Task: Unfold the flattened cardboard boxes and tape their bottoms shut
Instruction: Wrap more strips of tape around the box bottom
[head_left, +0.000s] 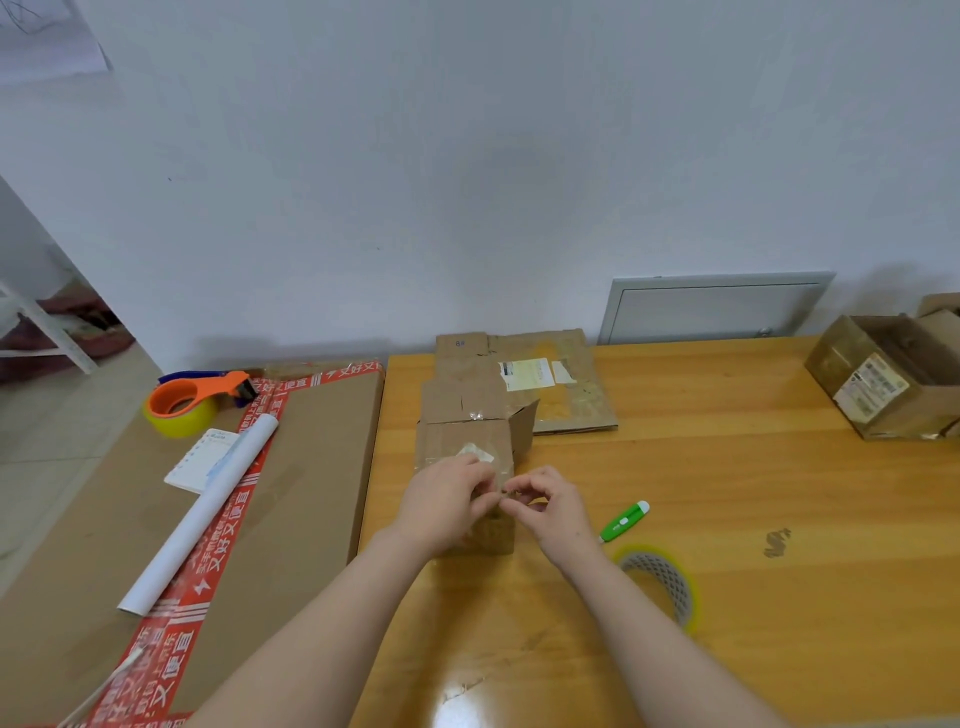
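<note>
A wide stretch of the orange-yellow wooden bench (753, 493) is lying open on the right, between the green-and-white plastic cutter (625, 521) and the open brown cardboard box (883, 379). A yellowish clear tape roll (662, 582) is sitting near the cutter. A small brown cardboard box (467, 441) is occupying the centre, flattened brown cardboard sheets (561, 395) blocking behind it. Leftward, an orange tape dispenser (192, 397) and white paper tube (202, 509) are cluttering a flat brown carton (311, 467).

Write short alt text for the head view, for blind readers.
A left hand and a right hand pinch the near top edge of a small cardboard box on a wooden table. A green cutter and a tape roll lie right of it; flattened boxes lie behind.
</note>
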